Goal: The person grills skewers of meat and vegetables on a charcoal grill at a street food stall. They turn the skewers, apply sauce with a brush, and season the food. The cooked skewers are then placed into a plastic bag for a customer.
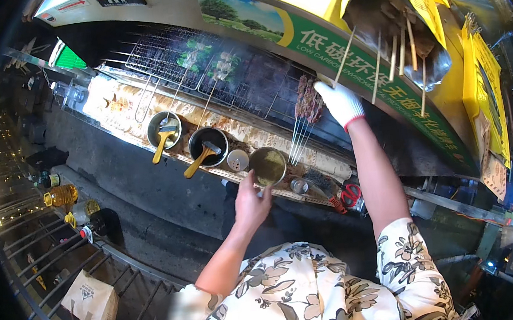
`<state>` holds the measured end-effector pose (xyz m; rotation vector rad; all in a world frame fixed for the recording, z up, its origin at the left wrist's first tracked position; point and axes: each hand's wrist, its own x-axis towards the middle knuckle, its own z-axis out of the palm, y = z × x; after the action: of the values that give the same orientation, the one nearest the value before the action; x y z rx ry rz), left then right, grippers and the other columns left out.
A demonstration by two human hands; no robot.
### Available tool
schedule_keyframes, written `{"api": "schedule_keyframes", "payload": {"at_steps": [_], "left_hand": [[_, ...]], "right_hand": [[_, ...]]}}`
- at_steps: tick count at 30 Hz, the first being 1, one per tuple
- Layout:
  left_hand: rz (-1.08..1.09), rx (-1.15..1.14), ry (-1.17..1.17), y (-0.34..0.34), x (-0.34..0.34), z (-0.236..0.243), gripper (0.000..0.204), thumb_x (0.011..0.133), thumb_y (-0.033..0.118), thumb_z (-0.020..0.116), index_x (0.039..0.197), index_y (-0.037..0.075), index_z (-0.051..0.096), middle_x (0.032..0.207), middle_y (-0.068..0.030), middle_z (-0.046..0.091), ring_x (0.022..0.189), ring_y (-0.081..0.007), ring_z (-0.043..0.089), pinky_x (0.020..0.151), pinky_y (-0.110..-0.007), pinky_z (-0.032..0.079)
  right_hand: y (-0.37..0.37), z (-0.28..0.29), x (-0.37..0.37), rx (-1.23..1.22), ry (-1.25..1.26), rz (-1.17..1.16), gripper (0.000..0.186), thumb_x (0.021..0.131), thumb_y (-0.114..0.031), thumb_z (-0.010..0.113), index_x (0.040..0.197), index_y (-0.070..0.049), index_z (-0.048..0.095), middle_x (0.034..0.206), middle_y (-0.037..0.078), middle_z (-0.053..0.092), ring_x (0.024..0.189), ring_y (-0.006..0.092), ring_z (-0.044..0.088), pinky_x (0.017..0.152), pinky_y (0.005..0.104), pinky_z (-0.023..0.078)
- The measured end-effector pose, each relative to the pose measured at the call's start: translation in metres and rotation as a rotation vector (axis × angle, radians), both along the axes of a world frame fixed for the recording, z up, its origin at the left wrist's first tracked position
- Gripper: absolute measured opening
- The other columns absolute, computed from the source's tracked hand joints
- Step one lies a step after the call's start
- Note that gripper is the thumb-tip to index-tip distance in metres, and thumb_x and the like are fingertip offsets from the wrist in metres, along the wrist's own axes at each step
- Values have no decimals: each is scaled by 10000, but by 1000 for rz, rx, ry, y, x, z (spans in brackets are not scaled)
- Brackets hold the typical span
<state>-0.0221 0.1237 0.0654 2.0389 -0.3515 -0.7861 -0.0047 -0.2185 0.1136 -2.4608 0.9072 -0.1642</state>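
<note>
My bare left hand (252,202) grips the near side of a round metal cup (269,166) holding greenish-yellow seasoning powder. The cup is at the near edge of the grill's front ledge. On my right hand (342,103) is a white glove with a red cuff. It is over the grill, right beside a bunch of browned meat skewers (307,101), its fingers drawn together and their tips partly hidden. Whether anything is pinched in them does not show. The skewers' bare sticks point toward me across the ledge.
Two metal pots (165,130) with yellow-handled brushes stand left of the cup, near a shaker (238,160). Wire grill baskets (223,66) hold green and white food over the grill. Red-handled scissors (351,195) lie at right. A yellow-wrapped holder (394,23) with sticks overhangs the hood.
</note>
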Motion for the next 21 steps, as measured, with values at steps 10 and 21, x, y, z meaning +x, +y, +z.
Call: {"api": "schedule_keyframes", "payload": {"at_steps": [10,21], "left_hand": [[-196,414,-352,-136,-25,6,932,836,208,751,1510,-157,220,1339,-278,529,1129,-395,636,889,-457,568],[-283,509,-262,-149,-6,-23,375,873,131,662,1161,-30,485,1067,-277,702,1012,-444,698,872,-508,568]], "right_hand": [[114,25,-187,537,-123,-282,344,939,-164,729,1233,13,710,955,80,765,672,87,629,620,271,517],[121,14,-250,639,-233,-423,318,946,-210,718,1182,3,733,802,112,735,614,127,651,589,294,514]]}}
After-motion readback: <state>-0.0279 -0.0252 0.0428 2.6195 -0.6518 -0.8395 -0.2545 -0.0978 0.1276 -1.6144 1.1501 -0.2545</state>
